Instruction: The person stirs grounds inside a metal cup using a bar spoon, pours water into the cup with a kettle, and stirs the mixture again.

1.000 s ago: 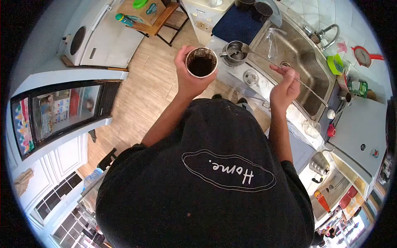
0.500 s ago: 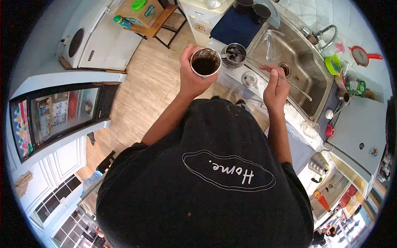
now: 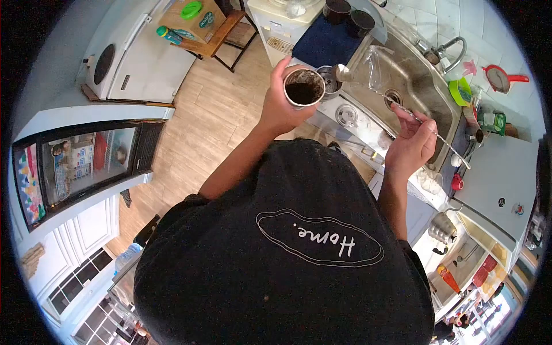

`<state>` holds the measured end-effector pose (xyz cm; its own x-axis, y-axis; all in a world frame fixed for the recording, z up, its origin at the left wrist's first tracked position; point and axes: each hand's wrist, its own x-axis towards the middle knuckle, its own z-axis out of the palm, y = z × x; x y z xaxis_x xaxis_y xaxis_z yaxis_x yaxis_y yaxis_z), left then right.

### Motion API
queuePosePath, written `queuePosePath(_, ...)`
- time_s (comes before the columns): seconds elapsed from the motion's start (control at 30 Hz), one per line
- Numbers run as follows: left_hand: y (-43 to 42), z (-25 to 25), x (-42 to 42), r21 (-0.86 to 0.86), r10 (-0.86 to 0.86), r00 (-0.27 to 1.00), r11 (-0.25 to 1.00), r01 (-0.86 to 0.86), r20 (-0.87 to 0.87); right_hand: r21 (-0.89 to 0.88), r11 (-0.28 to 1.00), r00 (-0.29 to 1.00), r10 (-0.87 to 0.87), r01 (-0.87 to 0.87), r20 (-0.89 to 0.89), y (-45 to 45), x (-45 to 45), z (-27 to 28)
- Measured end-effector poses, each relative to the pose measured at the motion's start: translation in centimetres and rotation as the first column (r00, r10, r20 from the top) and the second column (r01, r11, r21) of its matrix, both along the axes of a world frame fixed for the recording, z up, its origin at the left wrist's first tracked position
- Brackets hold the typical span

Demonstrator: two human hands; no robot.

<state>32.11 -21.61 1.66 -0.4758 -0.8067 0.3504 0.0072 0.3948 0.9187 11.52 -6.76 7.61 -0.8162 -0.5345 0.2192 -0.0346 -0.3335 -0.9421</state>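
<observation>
My left hand [image 3: 280, 103] is wrapped round a cup [image 3: 305, 102] with a pale rim. Dark brown matter lies inside it and clings to the inner wall. My right hand [image 3: 411, 141] pinches a long spoon with a twisted metal handle [image 3: 450, 150], held slanting over the edge of the sink. The spoon's bowl [image 3: 343, 73] points away from me, close to a metal mug [image 3: 332, 87] on the counter. The held cup partly hides that mug. A round metal lid-like piece [image 3: 347, 115] lies on the counter between my hands.
The steel sink [image 3: 454, 123] with its faucet [image 3: 457, 52] is at the right. Dark cups [image 3: 361, 23] stand by a navy cloth [image 3: 322, 43] behind the mug. A wooden bench [image 3: 227, 34] holds a box [image 3: 198, 23]. A kettle [image 3: 443, 227] stands at the right.
My right hand has moved right and nearer to me with the spoon, whose bowl is now out of the mug. My left hand has carried the cup slightly right, nearer the mug.
</observation>
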Motion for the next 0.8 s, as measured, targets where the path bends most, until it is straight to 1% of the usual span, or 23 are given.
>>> queuePosePath(0.03, 0.0, 0.0, -0.2, -0.014, 0.006, 1.000, 1.000, -0.006, -0.025, -0.020, 0.999, 0.999, 0.031, -0.031, 0.006, 0.1, 0.1, 0.1)
queuePosePath(0.13, -0.1, -0.1, -0.4, -0.078, -0.043, 0.999, 0.996, 0.042, -0.017, 0.033, 0.989, 0.988, 0.148, -0.147, -0.037, 0.2, 1.5, 0.3)
queuePosePath(0.2, -0.2, 0.0, -0.5, -0.083, -0.049, 0.998, 0.996, 0.045, -0.047, 0.166, 0.981, 0.949, 0.141, -0.096, -0.283, 0.0, 2.6, -0.1)
queuePosePath(0.23, -0.2, 0.0, -0.5, -0.085, -0.053, 0.997, 0.995, 0.048, -0.063, 0.225, 0.973, 0.905, 0.145, -0.057, -0.401, -0.1, 3.1, -0.3)
queuePosePath(0.27, -0.2, 0.1, -0.4, -0.116, -0.037, 0.999, 0.993, 0.033, -0.033, 0.260, 0.965, 0.847, 0.173, -0.043, -0.503, -0.2, 3.3, -0.4)
queuePosePath(0.33, -0.2, 0.3, -0.2, -0.176, -0.003, 1.000, 0.984, 0.008, 0.028, 0.174, 0.976, 0.846, 0.199, -0.128, -0.494, -0.8, 4.0, -0.2)
queuePosePath(0.37, -0.1, 0.2, -0.2, -0.163, -0.004, 1.000, 0.987, 0.005, 0.006, 0.130, 0.977, 0.846, 0.211, -0.168, -0.490, -0.9, 4.2, -0.1)
queuePosePath(0.43, -0.1, -0.1, -0.3, -0.139, -0.007, 0.999, 0.990, 0.002, -0.038, 0.122, 0.972, 0.807, 0.234, -0.200, -0.543, -1.1, 4.1, -0.2)
queuePosePath(0.47, -0.1, -0.1, -0.3, -0.143, -0.004, 0.999, 0.990, -0.001, -0.034, 0.118, 0.969, 0.786, 0.244, -0.215, -0.568, -1.3, 4.1, -0.3)
queuePosePath(0.57, -0.1, -0.1, -0.3, -0.156, 0.005, 1.000, 0.988, -0.009, -0.023, 0.099, 0.968, 0.768, 0.243, -0.229, -0.592, -1.7, 4.3, -0.5)
queuePosePath(0.67, 0.0, 0.0, -0.4, -0.154, 0.009, 1.000, 0.988, -0.012, -0.018, 0.110, 0.973, 0.764, 0.229, -0.205, -0.603, -2.0, 4.4, -0.7)
queuePosePath(0.73, 0.1, -0.1, -0.3, -0.143, 0.007, 1.000, 0.990, -0.010, -0.023, 0.151, 0.969, 0.763, 0.246, -0.195, -0.598, -2.0, 4.3, -0.5)
queuePosePath(0.8, 0.2, -0.1, -0.3, -0.172, 0.007, 1.000, 0.985, -0.008, -0.009, 0.168, 0.966, 0.762, 0.257, -0.195, -0.595, -2.2, 4.2, -0.6)
